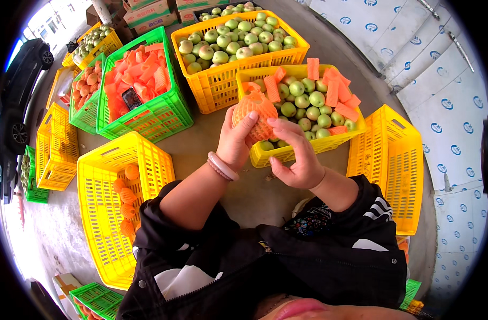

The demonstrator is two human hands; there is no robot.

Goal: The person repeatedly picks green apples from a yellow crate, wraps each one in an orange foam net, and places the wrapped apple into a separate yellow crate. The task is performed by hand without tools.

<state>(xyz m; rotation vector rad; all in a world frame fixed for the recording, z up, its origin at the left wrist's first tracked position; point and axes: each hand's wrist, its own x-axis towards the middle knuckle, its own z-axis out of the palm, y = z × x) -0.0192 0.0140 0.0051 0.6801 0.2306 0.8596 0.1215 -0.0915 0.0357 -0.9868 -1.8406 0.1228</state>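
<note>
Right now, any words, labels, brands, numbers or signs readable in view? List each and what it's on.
Stacked cartons: printed characters; I don't copy print.
White wall covering: repeated round blue marks, any lettering too small to read.
Phone in the green crate: any text too small to read.
Orange foam net: no lettering visible.

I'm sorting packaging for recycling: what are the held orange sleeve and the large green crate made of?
Orange sleeve: probably matte foam, judging by its puffy, stretched netting. Large green crate: likely rigid moulded plastic, slightly glossy, given its uniform slotted walls.
</note>
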